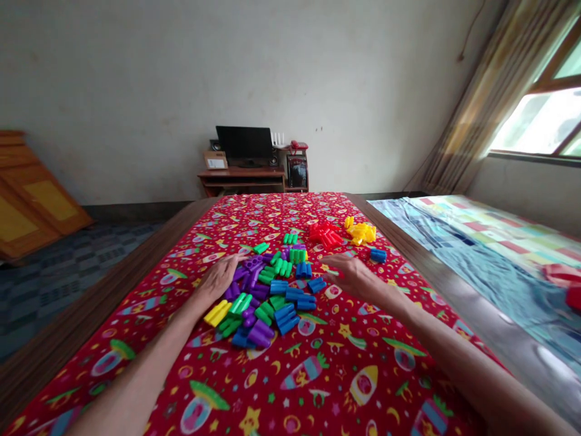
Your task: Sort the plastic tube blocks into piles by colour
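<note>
A mixed pile of plastic pieces shaped like joined tubes lies on the red patterned cloth. In it are purple pieces, green pieces, blue pieces and a yellow piece. My left hand rests at the pile's left edge, fingers stretched along the purple pieces; its fingertips are partly hidden. To the right of the pile, my right hand is low over the cloth, its fingers extended leftward near the blue pieces. Nothing shows in either hand.
Beyond my right hand are a red heap, a yellow heap of similar pieces and a lone blue piece. The dark wooden table edge borders the cloth. A bed stands right; a desk with a monitor is behind.
</note>
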